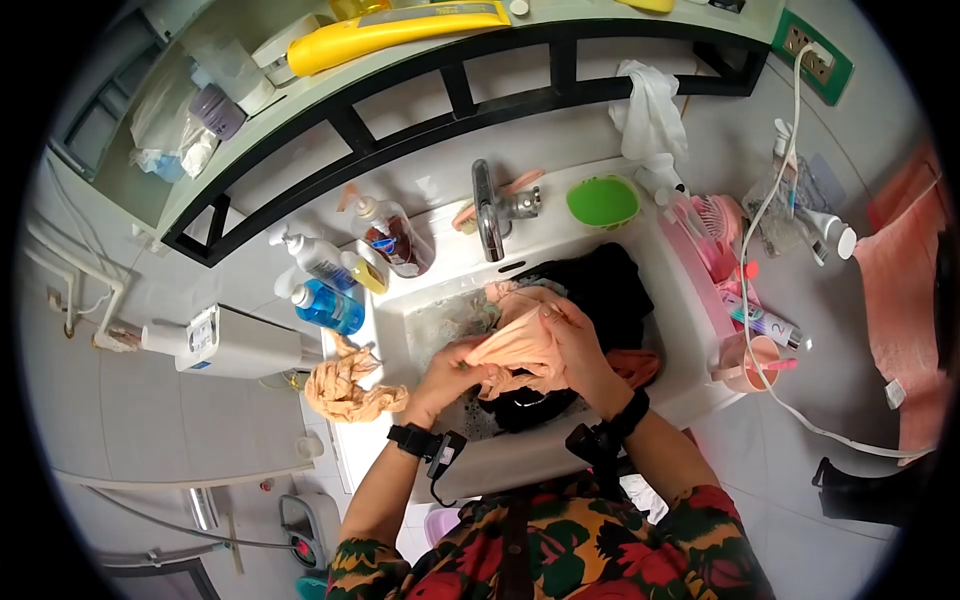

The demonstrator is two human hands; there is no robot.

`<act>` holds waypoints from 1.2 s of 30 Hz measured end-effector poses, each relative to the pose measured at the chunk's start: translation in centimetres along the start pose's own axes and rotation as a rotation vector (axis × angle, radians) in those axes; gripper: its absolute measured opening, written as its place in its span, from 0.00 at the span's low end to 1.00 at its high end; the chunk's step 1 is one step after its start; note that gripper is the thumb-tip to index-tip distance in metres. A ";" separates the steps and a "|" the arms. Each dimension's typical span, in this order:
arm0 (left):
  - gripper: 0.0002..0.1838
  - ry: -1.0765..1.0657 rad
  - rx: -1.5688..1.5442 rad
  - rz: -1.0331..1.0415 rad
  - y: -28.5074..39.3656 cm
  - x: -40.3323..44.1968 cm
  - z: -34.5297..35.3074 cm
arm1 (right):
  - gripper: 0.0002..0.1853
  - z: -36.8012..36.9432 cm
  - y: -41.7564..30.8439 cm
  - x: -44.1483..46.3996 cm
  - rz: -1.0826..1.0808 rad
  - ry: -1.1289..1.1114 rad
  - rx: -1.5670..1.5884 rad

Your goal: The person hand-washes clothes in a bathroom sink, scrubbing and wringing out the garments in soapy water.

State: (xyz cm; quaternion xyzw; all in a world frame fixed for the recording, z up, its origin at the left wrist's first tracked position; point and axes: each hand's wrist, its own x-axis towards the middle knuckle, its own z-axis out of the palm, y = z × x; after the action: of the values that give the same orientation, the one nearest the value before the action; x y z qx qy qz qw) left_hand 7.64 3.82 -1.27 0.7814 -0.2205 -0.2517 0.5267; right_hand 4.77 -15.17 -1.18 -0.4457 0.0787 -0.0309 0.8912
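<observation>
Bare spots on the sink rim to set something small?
Small bare rim patches: between amber pump bottle and faucet; front right corner, beside the pink cup. Crowded: back left, bottles; back right, green dish; centre, peach cloth and black cloth.

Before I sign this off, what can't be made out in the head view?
In the head view:
Left hand: some fingers hidden by peach cloth.
Sink: floor mostly hidden by black clothes and sudsy water.
Yellow tube: print too small to read.
Pink cloth: cut off by dark edge.
</observation>
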 end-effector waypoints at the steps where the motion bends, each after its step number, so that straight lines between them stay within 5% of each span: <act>1: 0.14 0.115 -0.433 0.025 0.5 0.1 0.5 | 0.06 -0.3 0.4 0.1 0.002 0.004 0.003; 3: 0.16 0.176 -0.584 -0.017 2.7 0.1 2.5 | 0.07 -0.1 1.6 0.1 0.160 0.273 0.107; 5: 0.14 0.367 -0.702 0.037 4.6 0.5 4.8 | 0.08 -0.4 4.4 0.6 0.054 0.288 0.066; 7: 0.07 0.494 -0.508 0.068 4.6 1.1 7.4 | 0.07 -0.3 5.7 0.5 0.099 0.053 0.166; 9: 0.09 0.683 -0.058 0.047 3.8 2.3 8.0 | 0.09 1.7 5.3 -0.9 0.180 0.161 0.163; 11: 0.10 0.726 0.013 -0.028 1.7 3.6 6.3 | 0.09 1.6 4.9 -2.0 0.527 0.125 0.404; 13: 0.11 0.774 0.087 -0.099 1.9 3.8 5.7 | 0.11 2.0 4.5 -2.3 0.422 0.104 0.273; 15: 0.11 0.781 0.135 -0.004 2.7 2.8 7.0 | 0.11 1.3 3.0 -2.5 0.488 0.041 0.295; 16: 0.12 0.770 0.285 0.153 3.1 2.4 8.0 | 0.12 1.0 5.1 -2.0 0.198 0.095 0.158; 17: 0.12 0.714 0.435 0.241 3.3 1.8 9.4 | 0.12 -0.7 6.1 -1.8 0.257 -0.039 0.387; 19: 0.13 0.701 0.445 0.283 3.1 2.1 9.3 | 0.12 -0.8 4.7 -1.8 0.354 -0.085 0.544; 21: 0.15 0.679 0.359 0.060 2.8 2.5 8.3 | 0.14 -0.2 4.6 -2.2 0.377 0.142 -0.026; 22: 0.16 0.754 0.314 0.063 2.4 3.1 7.7 | 0.15 2.0 3.2 -2.7 0.381 0.313 0.055; 27: 0.15 0.738 0.428 0.088 3.0 1.8 8.8 | 0.14 -2.0 7.4 -1.5 0.253 -0.049 0.125; 29: 0.13 0.768 0.357 0.169 1.4 2.1 9.7 | 0.09 -2.4 5.6 -1.2 0.578 -0.130 0.396; 31: 0.12 0.756 0.269 0.010 0.4 2.6 7.3 | 0.10 1.5 5.2 -1.3 0.514 0.254 0.096; 32: 0.12 0.884 0.080 -0.040 -1.5 3.6 5.7 | 0.12 -0.8 9.0 -0.6 0.563 0.070 0.083; 33: 0.13 0.855 0.161 -0.215 -2.2 3.8 4.0 | 0.12 2.2 6.6 -0.6 0.498 0.145 0.198; 36: 0.17 0.902 0.163 -0.179 -5.7 4.8 0.7 | 0.14 2.0 8.1 2.2 0.470 0.147 0.131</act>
State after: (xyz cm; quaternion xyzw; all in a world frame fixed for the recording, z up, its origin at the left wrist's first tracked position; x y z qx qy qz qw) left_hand 11.36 2.37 -7.63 0.8675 0.0799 0.0870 0.4832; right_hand 7.12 -9.06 -6.70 -0.3530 0.2426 0.1400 0.8927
